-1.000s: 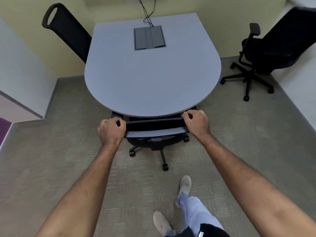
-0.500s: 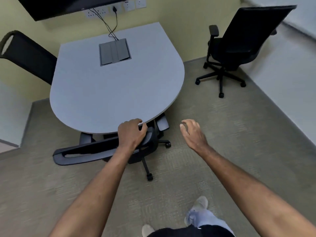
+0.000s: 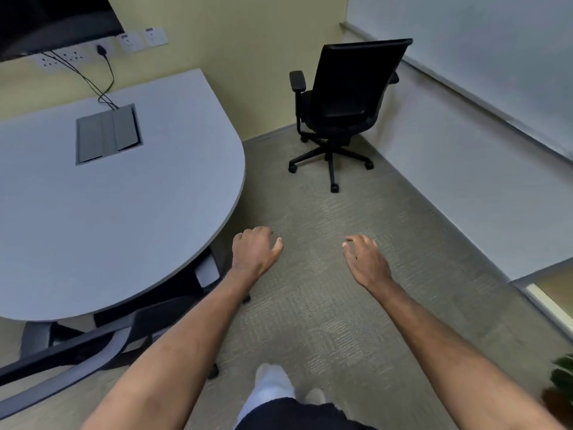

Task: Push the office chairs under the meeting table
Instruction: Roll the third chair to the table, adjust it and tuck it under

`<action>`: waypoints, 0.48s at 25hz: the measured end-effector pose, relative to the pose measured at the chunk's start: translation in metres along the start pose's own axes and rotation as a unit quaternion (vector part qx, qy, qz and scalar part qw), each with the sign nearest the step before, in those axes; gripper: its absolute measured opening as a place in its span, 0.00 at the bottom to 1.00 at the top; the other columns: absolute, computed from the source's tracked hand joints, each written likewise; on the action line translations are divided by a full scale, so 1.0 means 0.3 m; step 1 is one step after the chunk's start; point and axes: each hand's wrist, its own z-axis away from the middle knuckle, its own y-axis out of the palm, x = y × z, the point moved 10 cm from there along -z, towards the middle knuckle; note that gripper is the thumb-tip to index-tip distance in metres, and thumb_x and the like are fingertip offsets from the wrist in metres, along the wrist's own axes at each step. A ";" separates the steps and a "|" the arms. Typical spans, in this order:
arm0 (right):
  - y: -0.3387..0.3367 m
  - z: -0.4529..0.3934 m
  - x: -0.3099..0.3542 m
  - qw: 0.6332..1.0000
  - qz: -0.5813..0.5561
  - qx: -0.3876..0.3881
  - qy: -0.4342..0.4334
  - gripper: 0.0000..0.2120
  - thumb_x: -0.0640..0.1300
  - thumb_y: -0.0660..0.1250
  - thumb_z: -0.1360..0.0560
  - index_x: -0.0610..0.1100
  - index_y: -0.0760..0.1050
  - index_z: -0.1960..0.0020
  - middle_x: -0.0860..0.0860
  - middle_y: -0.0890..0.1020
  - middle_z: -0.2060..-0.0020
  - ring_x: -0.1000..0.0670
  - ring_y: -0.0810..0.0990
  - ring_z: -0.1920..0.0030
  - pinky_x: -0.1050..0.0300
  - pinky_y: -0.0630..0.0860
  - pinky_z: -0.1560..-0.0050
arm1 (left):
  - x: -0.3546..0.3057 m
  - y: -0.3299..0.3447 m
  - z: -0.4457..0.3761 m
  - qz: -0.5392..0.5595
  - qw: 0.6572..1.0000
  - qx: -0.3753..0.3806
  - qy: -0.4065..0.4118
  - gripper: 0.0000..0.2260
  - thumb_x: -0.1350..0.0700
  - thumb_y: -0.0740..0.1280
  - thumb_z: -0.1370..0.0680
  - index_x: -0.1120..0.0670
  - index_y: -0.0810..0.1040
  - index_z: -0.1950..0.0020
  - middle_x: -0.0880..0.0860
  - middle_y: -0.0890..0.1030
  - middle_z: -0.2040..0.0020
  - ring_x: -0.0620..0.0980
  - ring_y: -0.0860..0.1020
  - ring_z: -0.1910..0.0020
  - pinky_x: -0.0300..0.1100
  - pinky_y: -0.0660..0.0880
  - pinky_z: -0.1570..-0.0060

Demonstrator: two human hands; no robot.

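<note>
Near the corner, the black office chair (image 3: 341, 103) stands well apart from the tabletop (image 3: 124, 212), its backrest turned to the camera. Open carpet (image 3: 325, 274) lies between. Left hand (image 3: 255, 252) and right hand (image 3: 366, 259) hover with loose, empty fingers.

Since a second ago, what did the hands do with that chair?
Both hands let go: the right hand first, then the left hand. The view turned right toward the black chair by the wall. The near chair stays tucked under the table.
</note>
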 end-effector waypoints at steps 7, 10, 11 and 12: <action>-0.150 -0.350 -0.225 0.999 0.021 -0.016 0.029 0.18 0.51 0.61 0.14 0.41 0.76 0.30 0.42 0.78 0.33 0.39 0.74 0.32 0.46 0.74 0.36 | -0.284 0.071 -0.427 -0.019 0.999 0.004 0.038 0.22 0.40 0.61 0.20 0.55 0.79 0.35 0.55 0.81 0.35 0.58 0.79 0.38 0.54 0.73 0.39; -0.233 -0.590 -0.304 0.999 0.027 -0.023 0.035 0.19 0.51 0.61 0.14 0.41 0.75 0.29 0.42 0.78 0.32 0.39 0.73 0.31 0.44 0.74 0.35 | -0.404 0.103 -0.677 -0.016 0.999 0.006 0.046 0.24 0.40 0.60 0.19 0.55 0.76 0.31 0.55 0.78 0.29 0.57 0.77 0.33 0.55 0.71 0.33; -0.265 -0.671 -0.327 0.999 0.031 -0.026 0.033 0.19 0.51 0.61 0.14 0.41 0.75 0.29 0.42 0.78 0.32 0.39 0.74 0.32 0.45 0.74 0.35 | -0.442 0.110 -0.762 -0.012 0.999 0.008 0.045 0.25 0.40 0.60 0.19 0.55 0.75 0.29 0.54 0.76 0.27 0.57 0.75 0.31 0.55 0.70 0.31; -0.300 -0.757 -0.343 0.998 0.038 -0.030 0.030 0.19 0.51 0.61 0.14 0.41 0.75 0.29 0.42 0.78 0.33 0.39 0.74 0.33 0.45 0.75 0.35 | -0.480 0.109 -0.852 -0.009 0.999 0.010 0.045 0.26 0.40 0.60 0.19 0.55 0.74 0.27 0.54 0.75 0.26 0.56 0.74 0.29 0.56 0.69 0.29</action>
